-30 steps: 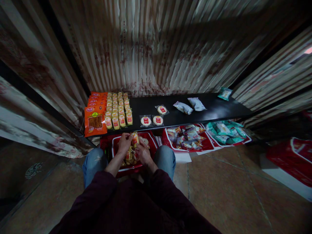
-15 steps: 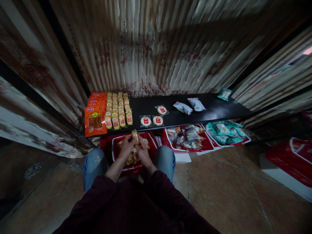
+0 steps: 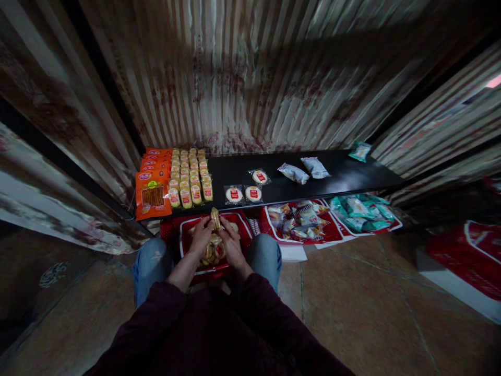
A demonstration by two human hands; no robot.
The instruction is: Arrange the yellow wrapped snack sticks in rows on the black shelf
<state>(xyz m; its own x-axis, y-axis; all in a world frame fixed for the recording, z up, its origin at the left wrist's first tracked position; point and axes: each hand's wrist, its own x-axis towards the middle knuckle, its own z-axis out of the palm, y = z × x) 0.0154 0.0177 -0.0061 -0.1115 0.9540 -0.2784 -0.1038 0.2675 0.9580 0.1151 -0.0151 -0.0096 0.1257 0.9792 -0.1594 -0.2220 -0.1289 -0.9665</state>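
Observation:
Between both hands, above a red basket, is a small snack cake in a yellowish clear wrapper. My left hand is closed on its left side. On the other side my right hand also grips it, with the fingertips close together. Below the hands, more wrapped snacks lie in the basket, partly hidden by my fingers. Just beyond, on a black shelf, stand tight rows of yellow-wrapped cakes with red and white labels.
Orange snack bags line the shelf's left end. Round white packaged cakes, pale pouches and a teal packet lie farther right. Baskets of striped packets and teal packets sit under the front edge; another red basket stands right.
The wrapped cake has turned slightly between my fingers, and both hands have shifted a little. The things on the shelf stay where they were.

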